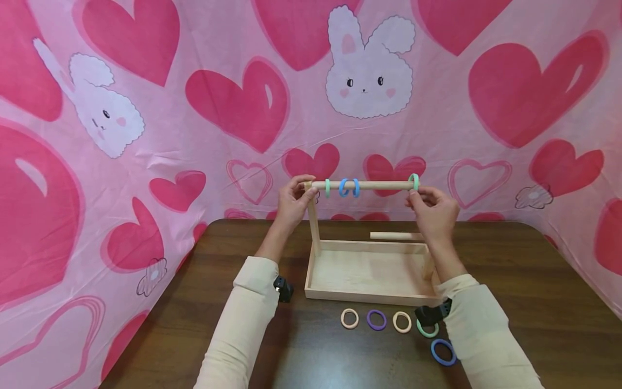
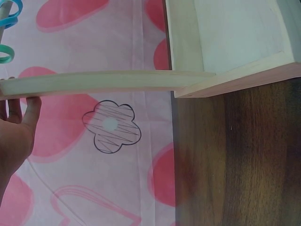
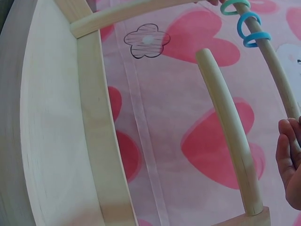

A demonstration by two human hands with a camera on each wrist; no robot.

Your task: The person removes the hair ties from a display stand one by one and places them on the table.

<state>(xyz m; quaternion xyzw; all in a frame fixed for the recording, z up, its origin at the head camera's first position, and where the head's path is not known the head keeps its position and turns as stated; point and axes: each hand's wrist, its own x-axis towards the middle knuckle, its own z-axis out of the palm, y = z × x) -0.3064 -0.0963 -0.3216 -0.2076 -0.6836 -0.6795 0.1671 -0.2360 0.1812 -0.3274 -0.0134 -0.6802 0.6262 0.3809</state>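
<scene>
A wooden stand has a shallow tray base (image 1: pixel 311 275), a tall left post (image 1: pixel 314 227) and a horizontal rod (image 1: pixel 381 185) at the post's top. My left hand (image 1: pixel 292 204) holds the top of this post where the rod joins it. Near the rod's right end, my right hand (image 1: pixel 435 212) pinches a mint green ring (image 1: pixel 413 181) that is around the rod. Further left on the rod hang a green ring (image 1: pixel 328 188) and two blue rings (image 1: pixel 356 187). In the right wrist view, part of my right hand (image 3: pixel 290 162) shows beside the rod.
A lower, shorter rod (image 1: pixel 393 236) extends left behind the tray. In front of the tray lie two beige rings (image 1: pixel 349 319), a purple ring (image 1: pixel 376 320), a green ring (image 1: pixel 427 329) and a blue ring (image 1: pixel 444 353). A pink curtain (image 1: pixel 301 124) hangs behind the brown table (image 1: pixel 243 237).
</scene>
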